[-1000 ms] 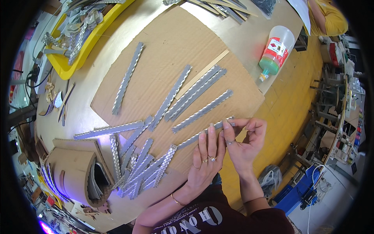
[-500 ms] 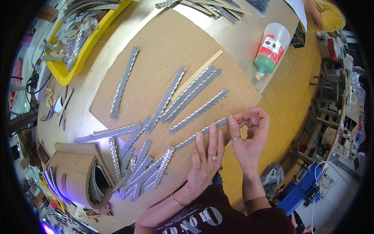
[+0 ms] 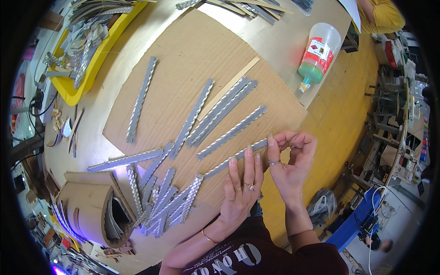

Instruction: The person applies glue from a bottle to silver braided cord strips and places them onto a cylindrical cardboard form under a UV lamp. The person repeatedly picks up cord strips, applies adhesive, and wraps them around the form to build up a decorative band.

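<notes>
**Two hands on one braided strip near the cardboard's edge**

One braided strip, slim and grey with a silvery plait running along it, lies slantwise on the cardboard close to its near right side. The left hand reaches over it with long fingers extended, slightly spread, their tips resting on the strip. The right hand pinches its far right end between thumb and index finger, the other fingers curled.

Five loose strips of the same make lie farther up: one at far left, one slanting mid-board, two side by side, and one nearest the hands. One plain pale strip sits just beside the pair. At lower left, a heap of strips overlaps too much to count.

One bottle lies near the right edge of the surface, beyond which is yellow floor. Bare cardboard stretches widest above the loose strips; a narrower gap parts the held strip from its nearest neighbour.
</notes>
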Motion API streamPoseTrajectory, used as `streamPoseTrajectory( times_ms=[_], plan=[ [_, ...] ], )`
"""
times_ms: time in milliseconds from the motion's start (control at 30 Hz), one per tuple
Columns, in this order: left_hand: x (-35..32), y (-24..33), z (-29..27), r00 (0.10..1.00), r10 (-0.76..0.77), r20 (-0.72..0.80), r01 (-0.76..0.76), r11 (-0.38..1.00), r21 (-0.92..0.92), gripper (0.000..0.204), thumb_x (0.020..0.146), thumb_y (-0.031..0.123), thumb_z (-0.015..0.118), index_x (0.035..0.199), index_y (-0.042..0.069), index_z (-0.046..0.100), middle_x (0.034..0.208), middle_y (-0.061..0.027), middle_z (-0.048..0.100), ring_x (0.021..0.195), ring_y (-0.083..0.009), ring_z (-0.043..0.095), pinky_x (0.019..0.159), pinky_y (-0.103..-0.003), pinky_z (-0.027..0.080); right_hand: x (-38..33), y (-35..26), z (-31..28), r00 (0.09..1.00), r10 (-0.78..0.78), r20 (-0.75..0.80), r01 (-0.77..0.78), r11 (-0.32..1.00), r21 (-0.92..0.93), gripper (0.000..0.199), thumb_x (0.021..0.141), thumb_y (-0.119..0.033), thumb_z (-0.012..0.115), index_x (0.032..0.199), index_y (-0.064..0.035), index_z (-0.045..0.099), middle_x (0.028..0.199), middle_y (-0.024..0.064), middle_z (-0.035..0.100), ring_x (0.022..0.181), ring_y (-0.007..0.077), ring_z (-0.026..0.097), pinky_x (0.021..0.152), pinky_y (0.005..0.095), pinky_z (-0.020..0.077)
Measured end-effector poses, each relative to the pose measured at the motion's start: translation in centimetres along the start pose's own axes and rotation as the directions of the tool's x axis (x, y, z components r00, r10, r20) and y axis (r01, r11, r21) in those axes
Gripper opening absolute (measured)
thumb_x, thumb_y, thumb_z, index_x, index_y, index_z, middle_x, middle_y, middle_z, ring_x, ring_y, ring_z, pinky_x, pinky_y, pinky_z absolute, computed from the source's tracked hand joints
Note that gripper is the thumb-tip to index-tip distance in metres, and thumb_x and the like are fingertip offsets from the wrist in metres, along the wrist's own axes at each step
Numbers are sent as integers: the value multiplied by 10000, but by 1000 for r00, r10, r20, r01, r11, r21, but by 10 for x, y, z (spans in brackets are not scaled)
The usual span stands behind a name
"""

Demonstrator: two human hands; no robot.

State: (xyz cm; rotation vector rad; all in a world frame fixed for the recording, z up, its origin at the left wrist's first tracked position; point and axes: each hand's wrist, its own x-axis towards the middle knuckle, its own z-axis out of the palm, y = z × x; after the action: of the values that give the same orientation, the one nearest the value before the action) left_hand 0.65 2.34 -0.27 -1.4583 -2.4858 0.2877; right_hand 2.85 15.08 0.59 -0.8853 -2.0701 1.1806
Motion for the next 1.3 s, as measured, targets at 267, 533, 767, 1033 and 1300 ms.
streamPoseTrajectory(
  times_ms=[267,533,767,1033,1300],
  plan=[
    [8,2,-2,999,-14,-37,15,999,38,330,961,265,489,1270,173,558,1420,-27,530,1192,-308,589,913,-364,366,-2,10,-3,983,-179,43,183,975,-125,217,843,27,694,996,-14,547,936,106,593,706,157,582,578,237,495],
    [9,-2,-2,998,53,-23,-51,995,85,332,961,254,483,1271,148,536,1428,-19,526,1177,-349,594,849,-359,397,-1,-5,-17,984,-128,126,165,917,-363,219,839,-31,704,1047,-15,636,1105,171,515,902,263,569,768,330,499],
    [7,-2,-2,997,78,-3,-77,994,75,377,957,255,475,1313,146,531,1455,-34,493,1192,-363,575,882,-390,420,6,-17,-16,984,72,163,-13,941,-337,218,854,-155,722,965,-5,611,1040,160,480,964,298,519,807,371,462],
    [7,1,-1,997,71,19,-73,991,112,417,957,258,464,1355,137,492,1474,-37,469,1200,-375,564,905,-398,415,7,-19,-9,975,146,168,-86,943,-320,215,866,-184,704,941,-13,598,1021,153,466,973,297,470,844,398,412],
    [6,2,1,997,75,8,-76,989,128,429,956,259,456,1364,126,470,1476,-44,466,1207,-380,555,927,-409,400,14,-22,-17,955,145,260,-54,944,-327,165,870,-131,673,916,-7,573,1013,155,478,972,321,461,854,410,399]
  ],
)
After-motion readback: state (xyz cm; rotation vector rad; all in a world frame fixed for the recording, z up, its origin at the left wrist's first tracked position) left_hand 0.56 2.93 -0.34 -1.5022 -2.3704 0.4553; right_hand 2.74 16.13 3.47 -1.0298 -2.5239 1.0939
